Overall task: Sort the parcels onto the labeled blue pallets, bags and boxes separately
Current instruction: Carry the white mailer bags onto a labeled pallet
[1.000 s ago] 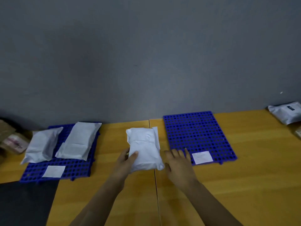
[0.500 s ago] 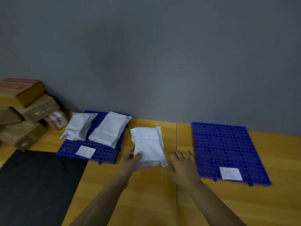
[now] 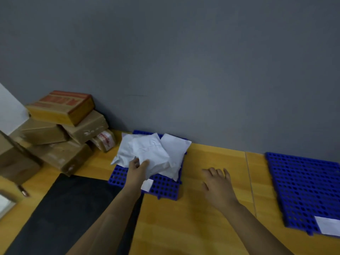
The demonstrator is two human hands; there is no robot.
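The leaning stack of cardboard boxes [image 3: 60, 129] at the far left stands just beside the left blue pallet [image 3: 165, 188], so a wide sweep on that side could knock the small taped box [image 3: 104, 142] nearest it. The left hand [image 3: 138, 168] grips the near edge of a white bag [image 3: 152, 155], thumb on top, over that pallet and across the two bags [image 3: 176, 150] lying there; whether it rests on them I cannot tell. Released so, the slick bag may slide toward the paper label [image 3: 147, 184] and cover it, or push the leftmost bag, which overhangs the pallet's left edge, onto the table [image 3: 202, 227]. The wall [image 3: 184, 70] shuts the far side, so only the near strip of grid is free. The right hand [image 3: 219, 183] hovers flat, fingers spread, holding nothing, with room on the wood between the pallets. The right blue pallet [image 3: 301, 184] lies well apart.
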